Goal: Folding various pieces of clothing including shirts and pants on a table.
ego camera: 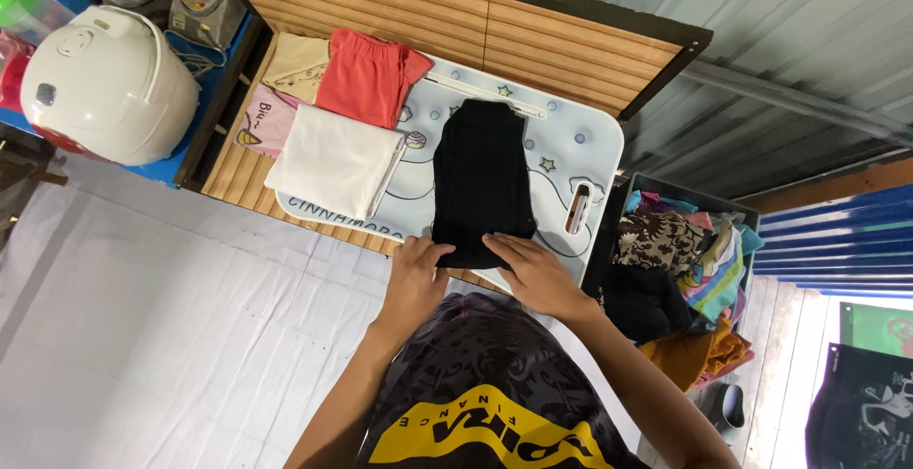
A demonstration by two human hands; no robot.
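A black folded garment [482, 179] lies lengthwise on a pale blue folding board [580, 146] with cloud and star prints. My left hand [416, 269] presses flat on the garment's near left corner. On the near right corner rests my right hand [533, 269], fingers spread. Both hands touch the cloth without gripping it. To the left lie folded clothes: a white piece [333, 160], a coral-red piece [366, 74], a cream piece [295, 65] and a pink piece [262, 117].
The board sits on a wooden slatted table [380, 3]. A dark basket [685, 193] heaped with mixed clothes stands at the right. A white rice cooker [105, 84] is on a blue surface at the left, with metal pots behind. White sheeting [171, 317] covers the floor.
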